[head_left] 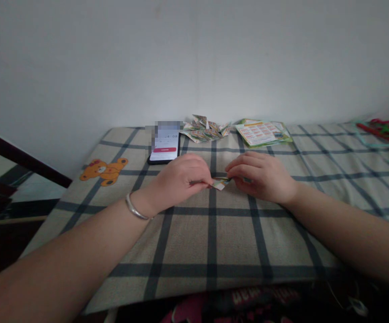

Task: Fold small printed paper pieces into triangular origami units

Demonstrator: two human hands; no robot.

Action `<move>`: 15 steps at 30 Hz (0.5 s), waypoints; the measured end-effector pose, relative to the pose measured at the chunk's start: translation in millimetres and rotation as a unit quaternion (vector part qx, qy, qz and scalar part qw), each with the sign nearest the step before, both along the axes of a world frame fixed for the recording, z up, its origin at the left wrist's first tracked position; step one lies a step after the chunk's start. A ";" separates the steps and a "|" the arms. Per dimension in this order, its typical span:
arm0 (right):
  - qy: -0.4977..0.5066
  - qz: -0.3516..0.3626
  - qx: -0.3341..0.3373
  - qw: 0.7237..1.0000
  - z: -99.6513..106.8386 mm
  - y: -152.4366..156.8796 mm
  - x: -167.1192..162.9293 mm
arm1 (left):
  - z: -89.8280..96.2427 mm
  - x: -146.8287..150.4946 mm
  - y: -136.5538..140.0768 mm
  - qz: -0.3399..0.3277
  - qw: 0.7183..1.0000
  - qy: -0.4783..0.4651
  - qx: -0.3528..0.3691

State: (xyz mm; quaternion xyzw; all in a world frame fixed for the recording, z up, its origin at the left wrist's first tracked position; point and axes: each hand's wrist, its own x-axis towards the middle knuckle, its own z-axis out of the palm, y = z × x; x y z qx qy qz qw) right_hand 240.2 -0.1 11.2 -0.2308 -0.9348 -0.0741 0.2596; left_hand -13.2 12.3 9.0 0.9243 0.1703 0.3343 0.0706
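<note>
Between my two hands is a small folded piece of printed paper, held just over the checked tablecloth. My left hand, with a silver bangle on its wrist, pinches the paper's left end between thumb and fingers. At the paper's right end, the curled fingers of my right hand grip it. The fingers cover much of the paper, so its full shape is hidden. Behind it lies a pile of folded paper pieces with similar print.
A phone with a lit screen lies behind my left hand. Flat printed sheets are stacked near the wall. A bear picture marks the cloth at left. Red and green items lie far right. Dark chair rails stand left.
</note>
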 end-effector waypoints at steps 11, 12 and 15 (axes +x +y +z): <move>-0.030 0.107 -0.053 0.992 2.4 -4.5 -8.1 | -4.4 4.3 -2.4 0.032 0.994 0.086 -0.063; -0.032 0.114 -0.063 0.991 1.8 -4.3 -8.9 | -4.0 4.5 -3.1 0.040 0.993 0.093 -0.061; -0.038 0.117 -0.076 0.989 1.2 -3.3 -10.5 | -3.5 4.7 -5.2 0.059 0.990 0.104 -0.069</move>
